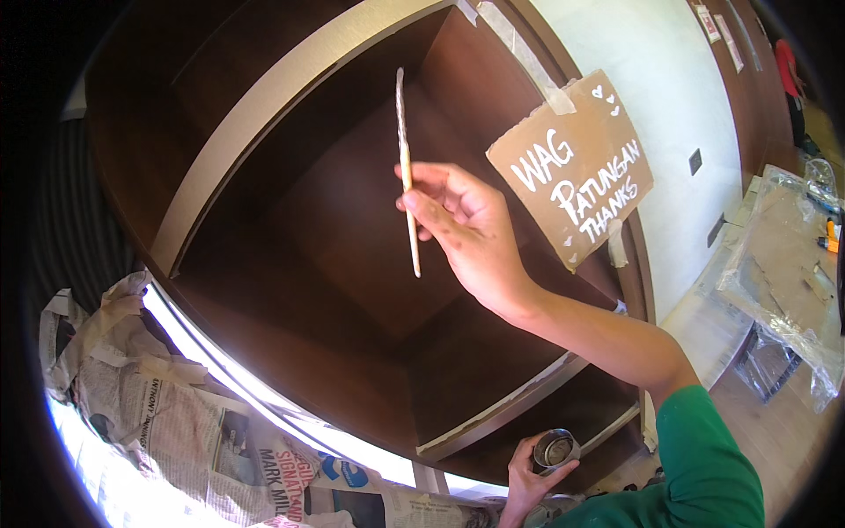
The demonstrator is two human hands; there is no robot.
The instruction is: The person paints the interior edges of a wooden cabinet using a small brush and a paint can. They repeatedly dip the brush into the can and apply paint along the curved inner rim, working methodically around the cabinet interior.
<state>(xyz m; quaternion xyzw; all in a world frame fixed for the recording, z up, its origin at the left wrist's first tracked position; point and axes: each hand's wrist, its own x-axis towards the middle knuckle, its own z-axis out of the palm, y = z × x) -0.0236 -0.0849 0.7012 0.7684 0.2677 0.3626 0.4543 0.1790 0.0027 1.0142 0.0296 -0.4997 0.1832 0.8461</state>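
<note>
My right hand pinches a thin paintbrush by its pale handle, with the bristle end pointing up. The brush's upper part looks streaked and dark, and it stands before the opening of a dark brown wooden cabinet, apart from its surfaces. Low in the view, my left hand grips a small round cup whose open top faces me. Something brownish shows inside the cup, but I cannot tell what. Pale masking tape runs along the cabinet's front shelf edge.
A cardboard sign with handwriting hangs taped at the cabinet's right side. Newspaper covers the lower left. A plastic-wrapped board lies on the right, near an orange tool. A person in red stands far right.
</note>
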